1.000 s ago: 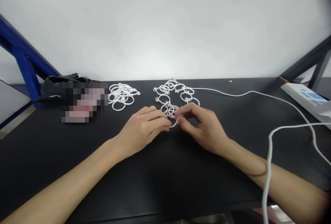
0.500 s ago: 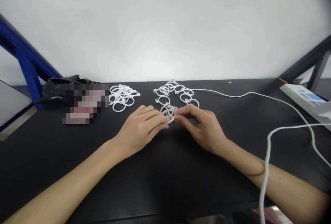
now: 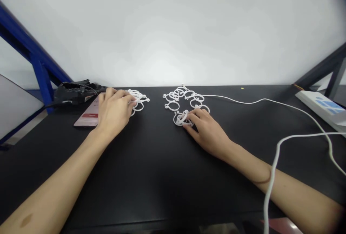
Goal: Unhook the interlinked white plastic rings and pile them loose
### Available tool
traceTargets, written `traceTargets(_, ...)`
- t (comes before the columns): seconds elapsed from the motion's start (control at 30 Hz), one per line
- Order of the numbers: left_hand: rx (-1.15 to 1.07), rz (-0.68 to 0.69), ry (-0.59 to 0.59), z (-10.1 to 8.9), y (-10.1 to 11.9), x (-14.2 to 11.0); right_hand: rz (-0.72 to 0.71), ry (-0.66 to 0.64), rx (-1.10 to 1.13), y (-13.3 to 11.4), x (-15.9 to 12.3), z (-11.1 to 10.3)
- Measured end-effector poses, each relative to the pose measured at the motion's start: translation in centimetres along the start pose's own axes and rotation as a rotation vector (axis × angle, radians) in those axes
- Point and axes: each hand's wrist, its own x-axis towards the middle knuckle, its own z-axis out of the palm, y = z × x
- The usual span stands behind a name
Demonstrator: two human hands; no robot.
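My left hand [image 3: 115, 109] is at a pile of white plastic curtain rings [image 3: 139, 107] on the left. Its fingers are apart and curved down over the near side of the pile, with the fingertips at the rings; the thumb is hidden. Around the middle of the table, my right hand [image 3: 207, 129] pinches a white curtain ring [image 3: 183, 118] between thumb and fingers. That ring is tilted among overlapping rings, each with a small eyelet. Behind it, more linked-looking rings [image 3: 173, 106] lie in a loose curve on the black table [image 3: 151, 176].
A phone [image 3: 88, 115] with a lit screen lies left of my left hand, before a crumpled black bag [image 3: 72, 91]. A white cable [image 3: 243, 101] runs behind the rings to the right. Another cable [image 3: 274, 169] crosses my right forearm. A white box [image 3: 321, 106] stands far right.
My left hand has left the rings in the middle and moved left to the ring pile, partly covering it and the phone. My right hand stays at the middle rings.
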Motion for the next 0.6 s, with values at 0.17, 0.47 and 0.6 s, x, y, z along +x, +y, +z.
traceTargets(0.17, 0.028, -0.009, -0.033, -0.4, 0.9, 0.0, 0.04, -0.002, 0.013, 0.0, 0.0, -0.5)
traceTargets(0.47, -0.39, 0.22, -0.035, -2.0, 6.6, -0.3, 0.027, 0.129, 0.1, -0.2, 0.2, -0.9)
traceTargets(0.6, -0.521, 0.315, -0.07, -1.8, 9.2, -0.8, -0.048, 0.166, 0.141, -0.3, 0.1, -0.9)
